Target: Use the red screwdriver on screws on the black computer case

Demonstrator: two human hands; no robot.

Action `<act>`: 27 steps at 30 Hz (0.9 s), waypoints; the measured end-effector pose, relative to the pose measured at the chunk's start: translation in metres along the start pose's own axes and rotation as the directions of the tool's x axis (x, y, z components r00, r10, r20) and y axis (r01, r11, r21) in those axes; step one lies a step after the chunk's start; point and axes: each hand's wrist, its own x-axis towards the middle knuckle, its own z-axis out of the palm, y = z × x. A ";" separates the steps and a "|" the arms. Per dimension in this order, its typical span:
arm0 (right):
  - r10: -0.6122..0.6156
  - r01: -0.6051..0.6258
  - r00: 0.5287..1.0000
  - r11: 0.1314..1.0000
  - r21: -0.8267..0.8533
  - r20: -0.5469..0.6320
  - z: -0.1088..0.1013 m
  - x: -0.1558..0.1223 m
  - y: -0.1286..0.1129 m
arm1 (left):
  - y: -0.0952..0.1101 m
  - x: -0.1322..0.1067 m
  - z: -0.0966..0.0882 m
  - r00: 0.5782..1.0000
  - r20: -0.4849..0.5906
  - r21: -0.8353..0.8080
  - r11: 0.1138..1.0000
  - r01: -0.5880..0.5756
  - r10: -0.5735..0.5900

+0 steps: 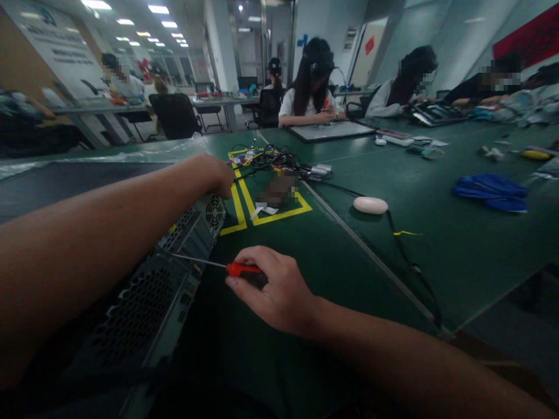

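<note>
A desktop computer case (166, 279) lies on its side at the near left of the green worktop (437, 244), its rear panel with perforated grille and fan vent turned toward the right hand. The right hand (273, 291) closes around the red handle of a screwdriver (213, 265), whose thin shaft runs left and meets the rear panel near its edge. The left hand (216, 174) rests curled over the far top corner of the case, just above the fan vent; whether it grips anything beyond the case edge cannot be told.

Just beyond the case, yellow tape lines (262, 218) mark a rectangle on the worktop, holding a tangle of black cables (271, 160) and a blurred small item. To the right lies a pale oval object (370, 205) with a dark cable trailing toward the worktop's edge, and further right a folded blue cloth (491, 192).

Across the worktop several other people sit working at flat panels. A wall poster (56, 52) at upper left carries writing too blurred to read; no brand or label on the case is legible.
</note>
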 end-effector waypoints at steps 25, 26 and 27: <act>0.040 -0.040 0.999 0.999 0.003 0.036 0.000 -0.001 0.002 | -0.002 0.003 0.003 0.999 -0.051 0.025 1.000 0.001 0.000; 0.036 -0.036 0.999 0.999 0.005 0.035 0.000 -0.001 0.001 | -0.001 0.002 0.003 0.999 -0.049 0.025 1.000 0.003 -0.002; 0.031 -0.031 0.999 1.000 0.002 0.035 0.000 0.000 0.001 | 0.000 0.000 0.002 0.999 -0.044 0.025 1.000 0.010 -0.009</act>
